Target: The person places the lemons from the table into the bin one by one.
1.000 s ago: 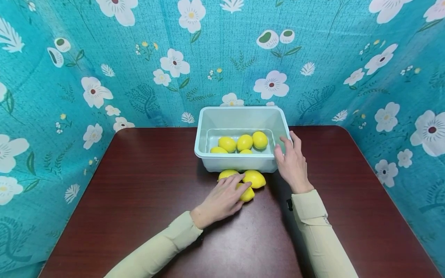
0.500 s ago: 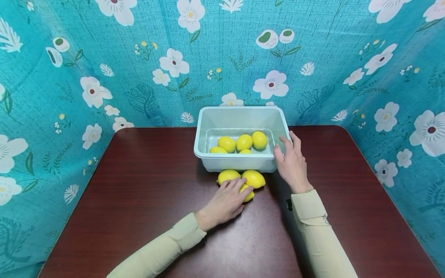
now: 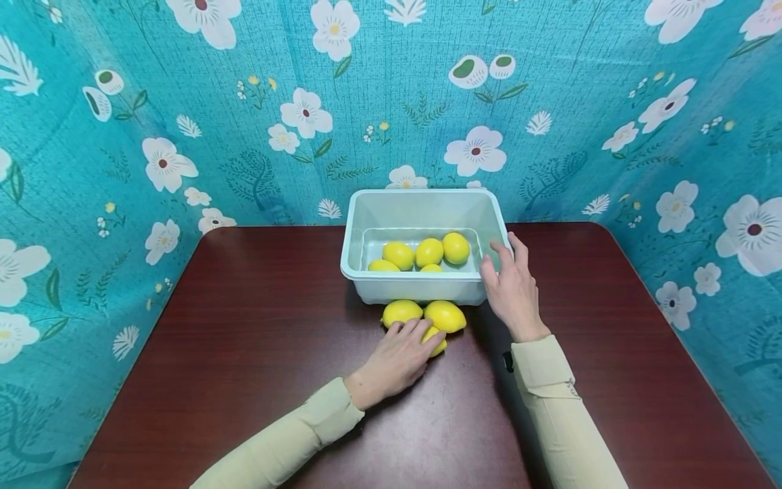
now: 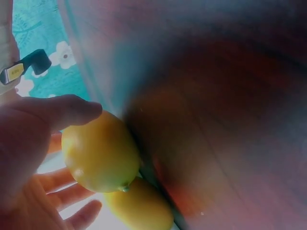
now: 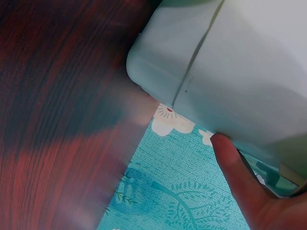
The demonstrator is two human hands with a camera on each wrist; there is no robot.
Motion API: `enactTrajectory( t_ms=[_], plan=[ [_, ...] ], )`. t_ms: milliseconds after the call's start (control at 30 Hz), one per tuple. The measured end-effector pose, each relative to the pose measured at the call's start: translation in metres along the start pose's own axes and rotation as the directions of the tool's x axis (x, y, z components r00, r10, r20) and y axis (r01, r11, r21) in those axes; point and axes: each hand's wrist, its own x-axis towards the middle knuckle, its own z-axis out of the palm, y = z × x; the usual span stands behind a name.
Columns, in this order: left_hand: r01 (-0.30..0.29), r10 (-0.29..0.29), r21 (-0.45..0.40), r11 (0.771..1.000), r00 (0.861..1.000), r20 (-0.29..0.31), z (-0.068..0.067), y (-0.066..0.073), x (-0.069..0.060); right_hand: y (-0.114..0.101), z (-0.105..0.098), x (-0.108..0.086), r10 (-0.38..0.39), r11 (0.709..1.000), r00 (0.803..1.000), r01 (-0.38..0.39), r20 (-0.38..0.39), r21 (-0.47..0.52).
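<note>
My left hand (image 3: 394,360) grips a yellow lemon (image 4: 100,153) on the table, its thumb on one side and fingers around the other. In the head view the hand partly hides this fruit. Two more lemons lie just beyond it against the front of a pale blue-green plastic box: a left one (image 3: 402,312) and a right one (image 3: 445,316). My right hand (image 3: 516,295) holds the box (image 3: 421,290) at its right side near the front corner. The right wrist view has one digit touching the box wall (image 5: 230,96).
Several lemons (image 3: 430,252) lie inside the box, some partly hidden by its front rim. Under everything is a dark red-brown wooden table (image 3: 263,299). A turquoise floral cloth (image 3: 366,102) hangs behind and at both sides of the table.
My left hand has shifted slightly right and closed around the nearest lemon, uncovering more of the left lemon. My right hand and the box stay put.
</note>
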Motion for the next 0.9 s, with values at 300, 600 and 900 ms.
enactTrajectory(
  t_ms=[300,600,900],
  plan=[
    [-0.008,0.008,0.033,0.999,1.000,-0.003,-0.0022,0.0000,-0.0007,0.0002,-0.0001,-0.0002,0.001,1.000,1.000,-0.001,-0.001,0.003],
    [-0.026,0.026,0.021,0.999,1.000,-0.002,-0.0036,0.0022,-0.0040,0.0005,0.0001,-0.0003,0.004,1.000,1.000,-0.004,-0.005,0.003],
    [-0.020,0.020,-0.012,1.000,0.999,0.034,-0.0058,0.0033,-0.0091,0.0001,-0.0002,-0.0002,0.005,1.000,1.000,-0.005,-0.002,0.004]
  ],
)
